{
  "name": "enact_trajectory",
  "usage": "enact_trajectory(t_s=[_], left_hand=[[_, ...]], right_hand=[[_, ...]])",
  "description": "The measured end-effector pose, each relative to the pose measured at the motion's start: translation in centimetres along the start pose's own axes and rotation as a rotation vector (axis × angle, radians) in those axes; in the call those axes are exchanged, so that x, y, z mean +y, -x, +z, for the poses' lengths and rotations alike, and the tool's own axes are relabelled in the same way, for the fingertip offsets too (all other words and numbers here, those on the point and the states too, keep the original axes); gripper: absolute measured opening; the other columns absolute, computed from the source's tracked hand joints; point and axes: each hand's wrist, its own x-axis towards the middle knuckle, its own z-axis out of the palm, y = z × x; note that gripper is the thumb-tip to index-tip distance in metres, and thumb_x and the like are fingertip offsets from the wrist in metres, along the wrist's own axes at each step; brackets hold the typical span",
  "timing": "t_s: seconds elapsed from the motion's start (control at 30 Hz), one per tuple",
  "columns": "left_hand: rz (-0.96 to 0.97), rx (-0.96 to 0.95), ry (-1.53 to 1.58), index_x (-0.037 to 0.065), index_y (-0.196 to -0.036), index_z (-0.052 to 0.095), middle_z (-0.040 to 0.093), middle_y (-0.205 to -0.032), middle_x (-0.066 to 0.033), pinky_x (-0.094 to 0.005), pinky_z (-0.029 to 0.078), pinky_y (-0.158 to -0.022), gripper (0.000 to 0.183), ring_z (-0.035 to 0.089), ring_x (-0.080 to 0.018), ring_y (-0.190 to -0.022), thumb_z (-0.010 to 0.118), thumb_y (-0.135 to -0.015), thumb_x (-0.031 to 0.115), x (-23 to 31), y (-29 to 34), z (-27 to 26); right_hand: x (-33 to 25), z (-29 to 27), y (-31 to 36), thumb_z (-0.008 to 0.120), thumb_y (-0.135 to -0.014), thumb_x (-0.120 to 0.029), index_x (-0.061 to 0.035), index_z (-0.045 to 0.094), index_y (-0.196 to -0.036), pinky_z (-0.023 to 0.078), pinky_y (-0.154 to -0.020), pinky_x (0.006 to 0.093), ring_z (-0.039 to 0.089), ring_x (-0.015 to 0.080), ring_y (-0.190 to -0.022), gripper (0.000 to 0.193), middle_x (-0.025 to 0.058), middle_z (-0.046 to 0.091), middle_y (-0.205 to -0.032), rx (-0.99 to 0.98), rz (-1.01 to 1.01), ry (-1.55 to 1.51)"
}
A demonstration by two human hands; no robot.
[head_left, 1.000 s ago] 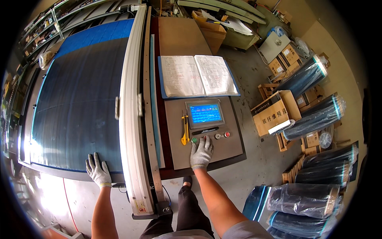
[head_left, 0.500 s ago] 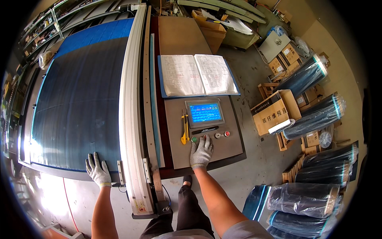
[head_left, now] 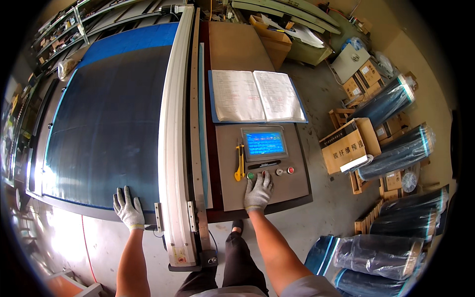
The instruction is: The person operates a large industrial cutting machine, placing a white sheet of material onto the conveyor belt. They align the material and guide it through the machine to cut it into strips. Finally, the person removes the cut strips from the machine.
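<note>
My left hand (head_left: pixel 129 210), in a pale work glove, lies with fingers spread on the near edge of a dark sheet (head_left: pixel 106 119) that covers the cutting table. My right hand (head_left: pixel 259 193), gloved too, rests on the grey control panel (head_left: pixel 232 198), its fingers stretched toward the row of push buttons. A green button (head_left: pixel 250 175) shows at its left fingertips; a button under the middle fingers is mostly hidden. Further right sit a silver knob (head_left: pixel 279 172) and a red button (head_left: pixel 290 170). Neither hand holds anything.
A white gantry beam (head_left: pixel 175 133) stands between my hands. Above the blue touchscreen (head_left: pixel 264 143) lies an open notebook (head_left: pixel 237 96). A yellow utility knife (head_left: pixel 240 163) and black marker (head_left: pixel 264 164) are beside the screen. Cardboard boxes (head_left: pixel 344 148) and wrapped rolls (head_left: pixel 381 250) line the right.
The whole view has shifted, so everything sits a little further right in the picture. Both hands stay at the same places on the sheet and panel.
</note>
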Motion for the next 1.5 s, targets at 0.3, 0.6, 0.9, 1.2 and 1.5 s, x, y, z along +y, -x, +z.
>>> enact_trajectory(t_s=[0.3, 0.6, 0.9, 1.2, 1.5], left_hand=[[-0.014, -0.024, 0.003, 0.016, -0.143, 0.045, 0.036, -0.151, -0.0128, -0.0484, 0.021, -0.116, 0.052, 0.029, -0.0372, -0.139, 0.049, -0.094, 0.032, 0.2, -0.2, -0.5], [-0.005, 0.021, 0.277, 0.013, -0.142, 0.047, 0.04, -0.148, -0.0149, -0.0451, 0.025, -0.115, 0.049, 0.034, -0.0365, -0.137, 0.047, -0.094, 0.025, -2.2, -0.1, 0.2], [-0.665, 0.115, 0.599, 0.0, -0.113, 0.063, 0.064, -0.107, -0.0177, -0.038, 0.046, -0.089, 0.029, 0.06, -0.0272, -0.098, 0.05, -0.097, 0.021, -14.5, 15.2, 2.6], [-0.469, -0.893, 0.754, 0.0, -0.089, 0.073, 0.07, -0.077, -0.0062, -0.0296, 0.048, -0.061, 0.019, 0.061, -0.0129, -0.067, 0.059, -0.088, 0.014, -6.0, 32.8, 1.7], [-0.315, -1.062, 0.95, -0.002, -0.098, 0.069, 0.072, -0.088, -0.0085, -0.0303, 0.052, -0.079, 0.031, 0.067, -0.0176, -0.085, 0.054, -0.095, 0.025, 13.5, 29.7, 1.2]], right_hand=[[0.0, 0.0, 0.1, 0.056, -0.092, -0.034, -0.0025, 0.053, -0.119, 0.032, -0.107, 0.0509, 0.04, 0.04, -0.129, 0.042, 0.0185, 0.045, -0.135, -0.016, 0.004, -0.004], [0.0, -0.2, 0.2, 0.055, -0.092, -0.035, -0.0022, 0.053, -0.12, 0.033, -0.106, 0.051, 0.041, 0.0406, -0.127, 0.043, 0.0193, 0.046, -0.135, -0.012, -0.015, 0.004], [0.2, -0.1, 0.2, 0.057, -0.092, -0.033, -0.0032, 0.052, -0.122, 0.034, -0.105, 0.0508, 0.041, 0.0406, -0.127, 0.042, 0.0183, 0.045, -0.137, -0.007, -0.002, -0.004], [0.2, -0.9, 5.8, 0.069, -0.082, -0.021, -0.0082, 0.047, -0.13, 0.04, -0.098, 0.0522, 0.046, 0.0454, -0.114, 0.055, 0.0217, 0.046, -0.126, -0.092, -0.161, -0.268], [-4.2, -1.2, 3.3, 0.071, -0.074, -0.028, -0.0085, 0.059, -0.116, 0.044, -0.088, 0.0422, 0.053, 0.0277, -0.105, 0.048, 0.0103, 0.05, -0.128, -0.462, -0.915, -0.294]])
